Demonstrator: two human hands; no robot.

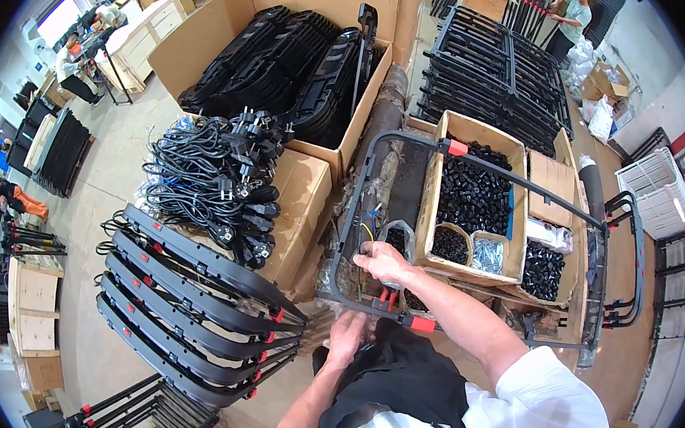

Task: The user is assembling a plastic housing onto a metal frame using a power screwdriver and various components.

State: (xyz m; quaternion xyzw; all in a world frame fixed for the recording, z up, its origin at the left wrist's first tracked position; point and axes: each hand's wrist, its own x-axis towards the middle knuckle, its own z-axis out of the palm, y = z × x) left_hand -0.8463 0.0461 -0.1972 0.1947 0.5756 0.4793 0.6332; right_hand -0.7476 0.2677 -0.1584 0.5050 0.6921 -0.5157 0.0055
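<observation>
A black tubular frame (349, 213) with red fittings lies across the bench in front of me. My right hand (381, 263) is inside its near left corner, fingers curled in a pinch; what they hold, if anything, is hidden. A thin yellow wire (369, 229) sticks up just beyond those fingers. Lower down, my left hand (350, 336) is beside the frame's near corner, smeared by motion, so its grip does not show. Red parts (386, 298) sit on the frame between my hands. A clear plastic bag of small black parts (399, 235) lies right of my right hand.
An open carton (420, 244) holds black fittings, with a tub of screws (449, 244) beside bagged metal pieces. Power cords (209, 181) are heaped on a box at left. Curved black panels (195, 300) are stacked nearer me. Black frames (494, 78) pile up behind; people work farther off.
</observation>
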